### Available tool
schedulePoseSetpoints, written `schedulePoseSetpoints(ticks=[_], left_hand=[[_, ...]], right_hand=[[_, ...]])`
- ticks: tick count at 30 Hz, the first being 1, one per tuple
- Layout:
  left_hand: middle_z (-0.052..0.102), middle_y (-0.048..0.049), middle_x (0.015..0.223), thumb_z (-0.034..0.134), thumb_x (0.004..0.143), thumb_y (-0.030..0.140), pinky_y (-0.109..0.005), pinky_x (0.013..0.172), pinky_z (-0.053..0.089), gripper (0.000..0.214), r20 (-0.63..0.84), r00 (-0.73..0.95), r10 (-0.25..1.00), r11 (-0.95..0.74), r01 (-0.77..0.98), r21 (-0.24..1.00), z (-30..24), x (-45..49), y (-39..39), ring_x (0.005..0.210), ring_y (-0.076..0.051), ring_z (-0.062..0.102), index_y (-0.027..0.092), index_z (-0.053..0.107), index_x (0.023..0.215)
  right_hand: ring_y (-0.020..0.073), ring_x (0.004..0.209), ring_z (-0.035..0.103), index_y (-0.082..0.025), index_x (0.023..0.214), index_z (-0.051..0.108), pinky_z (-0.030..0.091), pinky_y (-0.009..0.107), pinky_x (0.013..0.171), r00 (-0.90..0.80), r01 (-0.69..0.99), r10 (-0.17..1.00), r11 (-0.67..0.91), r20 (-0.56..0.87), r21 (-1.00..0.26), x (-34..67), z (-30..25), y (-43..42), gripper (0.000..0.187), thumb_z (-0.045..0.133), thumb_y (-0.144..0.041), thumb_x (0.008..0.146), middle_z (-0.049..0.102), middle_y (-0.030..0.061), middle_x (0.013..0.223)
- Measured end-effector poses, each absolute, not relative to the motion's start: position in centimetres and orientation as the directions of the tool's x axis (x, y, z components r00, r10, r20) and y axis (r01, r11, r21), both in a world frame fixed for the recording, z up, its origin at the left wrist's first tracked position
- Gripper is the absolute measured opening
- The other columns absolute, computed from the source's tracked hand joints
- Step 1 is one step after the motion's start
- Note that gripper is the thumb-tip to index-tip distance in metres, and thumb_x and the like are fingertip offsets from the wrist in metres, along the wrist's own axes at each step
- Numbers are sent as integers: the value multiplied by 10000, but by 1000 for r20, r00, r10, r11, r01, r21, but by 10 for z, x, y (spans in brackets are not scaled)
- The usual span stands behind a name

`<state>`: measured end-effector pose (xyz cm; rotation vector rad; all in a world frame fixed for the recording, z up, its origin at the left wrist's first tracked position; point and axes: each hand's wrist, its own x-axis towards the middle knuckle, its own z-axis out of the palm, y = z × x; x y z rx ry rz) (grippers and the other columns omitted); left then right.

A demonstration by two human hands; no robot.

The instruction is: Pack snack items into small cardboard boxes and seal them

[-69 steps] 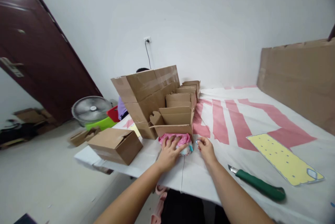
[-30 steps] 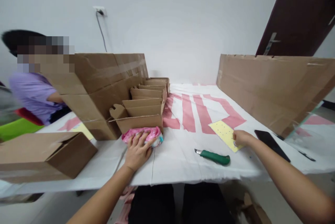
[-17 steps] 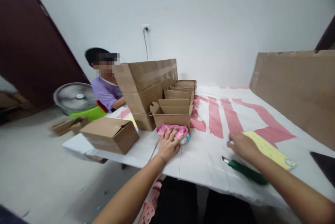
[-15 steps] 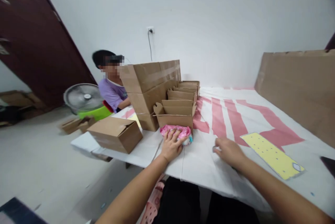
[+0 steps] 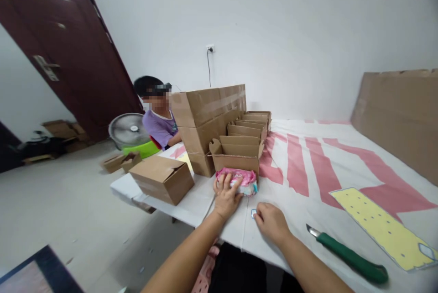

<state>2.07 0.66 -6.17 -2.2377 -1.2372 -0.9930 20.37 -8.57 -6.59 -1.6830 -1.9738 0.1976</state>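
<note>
My left hand (image 5: 226, 196) lies flat with fingers spread on the near edge of a pink wrapped packet (image 5: 239, 180), which rests on the table in front of a row of open cardboard boxes (image 5: 239, 152). My right hand (image 5: 271, 221) is a little to the right of it, fingers pinched on a small white and blue sticker (image 5: 253, 213) held just above the white cloth.
A green-handled knife (image 5: 349, 254) and a yellow dotted sticker sheet (image 5: 386, 228) lie to the right. A closed cardboard box (image 5: 161, 178) sits at the table's left corner, a tall carton (image 5: 208, 119) behind it. A person in purple (image 5: 159, 122) sits beyond, by a fan (image 5: 127, 130).
My right hand reached right to the yellow sheet, then came back with a small sticker to just beside the left hand. The left hand stayed on the pink packet.
</note>
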Motion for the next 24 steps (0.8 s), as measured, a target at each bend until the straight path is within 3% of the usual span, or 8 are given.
schedulePoseSetpoints(ticks=[4, 7, 9, 13, 24], left_hand=[[354, -124, 1414, 621, 797, 290, -558, 1049, 205, 503, 718, 257, 646, -397, 918, 28, -63, 23, 9, 1328, -357, 243, 337, 535, 1290], [418, -145, 1316, 619, 787, 235, -502, 1004, 297, 520, 718, 187, 670, -333, 941, 65, -64, 21, 11, 1235, -337, 349, 294, 535, 1296], [474, -145, 1202, 624, 778, 233, -471, 974, 339, 510, 717, 171, 676, -327, 941, 84, -65, 20, 11, 1142, -313, 415, 248, 549, 1282], [480, -141, 1126, 616, 780, 244, -459, 960, 359, 481, 722, 195, 663, -347, 936, 65, -66, 19, 12, 1085, -301, 428, 195, 561, 1255], [461, -133, 1173, 660, 735, 220, -425, 992, 360, 543, 668, 319, 672, -409, 912, -24, -47, 24, 36, 1102, -309, 371, 201, 552, 1267]], right_hand=[[160, 763, 572, -206, 834, 587, 376, 255, 694, -29, 827, 962, 176, 273, -534, 205, -66, -85, 41, 552, -199, 813, 630, 6, 781], [168, 883, 582, -196, 1014, 600, 409, 258, 784, -39, 784, 956, 210, 292, -584, 207, -65, -85, 219, 561, -161, 802, 630, 37, 942], [187, 960, 567, -213, 1085, 604, 415, 273, 828, -95, 795, 946, 259, 309, -548, 207, -64, -87, 276, 546, -163, 820, 607, 55, 1030], [198, 939, 558, -226, 950, 644, 426, 288, 802, -134, 824, 942, 279, 309, -494, 206, -62, -90, 180, 517, -161, 840, 593, 53, 979], [147, 756, 572, -208, 798, 567, 405, 243, 709, -17, 678, 942, 258, 336, -688, 207, -65, -84, 140, 488, -93, 784, 618, 6, 809]])
